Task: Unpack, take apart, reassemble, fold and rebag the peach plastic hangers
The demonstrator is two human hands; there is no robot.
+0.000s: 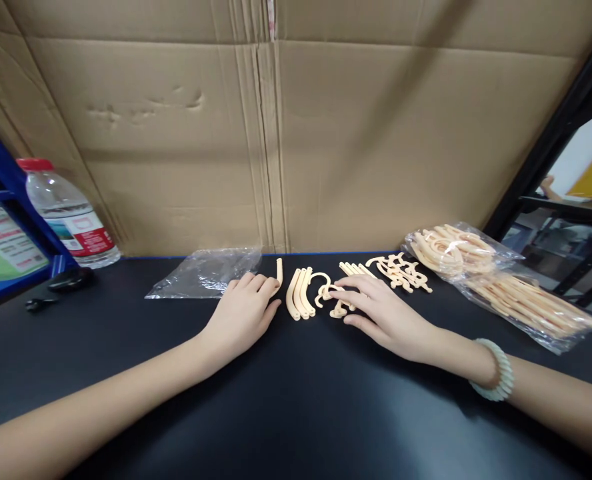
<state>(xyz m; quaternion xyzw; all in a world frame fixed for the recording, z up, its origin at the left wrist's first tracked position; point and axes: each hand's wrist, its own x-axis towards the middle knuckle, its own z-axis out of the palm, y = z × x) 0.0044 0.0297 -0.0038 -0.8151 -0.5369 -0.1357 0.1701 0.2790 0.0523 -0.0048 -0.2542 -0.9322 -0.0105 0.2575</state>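
My left hand (249, 303) rests on the black table, its fingers curled over a beige plastic hanger arm (279, 268). Only the upper end of that piece shows beyond the fingers. Just to its right, several curved hanger arms (297, 297) lie side by side. My right hand (381, 307) has its fingers spread over a few beige hanger hooks (338, 311), touching them, with the thumb apart. One hook's curved top (319, 275) shows left of the fingertips. Behind this hand, more straight-looking beige pieces (356, 269) are partly hidden.
A heap of beige hooks (401, 272) lies further right. Beyond it are clear bags of beige rings (451, 250) and beige bars (531, 303). A flat clear bag (201, 273) lies left, near a water bottle (73, 213) and a black object (71, 279). Cardboard (176, 133) stands behind.
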